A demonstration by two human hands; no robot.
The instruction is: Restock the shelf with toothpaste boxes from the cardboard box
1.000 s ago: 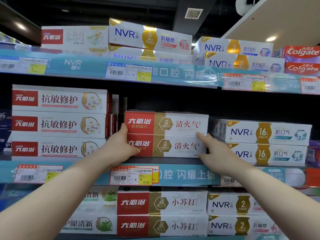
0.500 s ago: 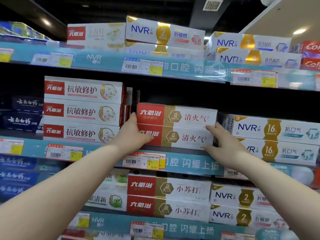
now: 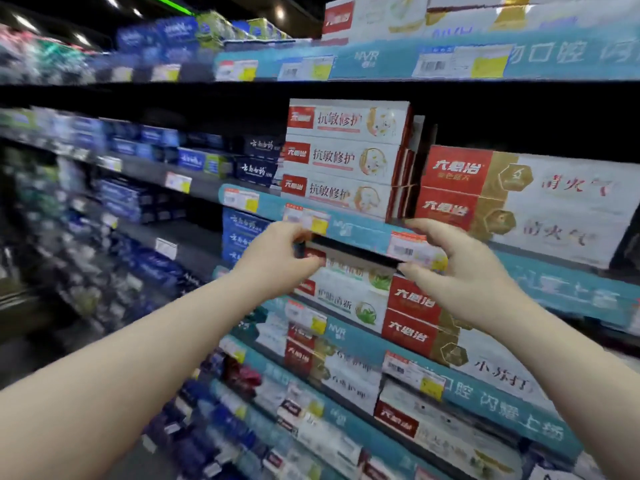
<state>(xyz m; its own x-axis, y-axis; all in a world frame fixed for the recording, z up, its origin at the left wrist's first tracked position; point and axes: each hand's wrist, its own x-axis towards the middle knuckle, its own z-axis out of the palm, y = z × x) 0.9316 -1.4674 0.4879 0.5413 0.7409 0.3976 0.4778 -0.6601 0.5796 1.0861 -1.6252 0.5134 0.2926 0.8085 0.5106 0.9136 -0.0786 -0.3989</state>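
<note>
Two red, gold and white toothpaste boxes lie stacked on the middle shelf at the right. My left hand and my right hand hover in front of the teal shelf edge, below and left of that stack. Both hands are empty, with fingers loosely curled and apart, and touch no box. A stack of three white boxes with red labels stands left of the red and gold pair. The cardboard box is out of view.
More red and white boxes fill the shelf below my hands. Dark blue boxes line the shelves to the left. Price tags hang along the shelf edges. The picture is blurred by motion.
Both hands have let go of the red and gold stack and drawn back and down. The view has swung left, so the shelving now runs off at an angle.
</note>
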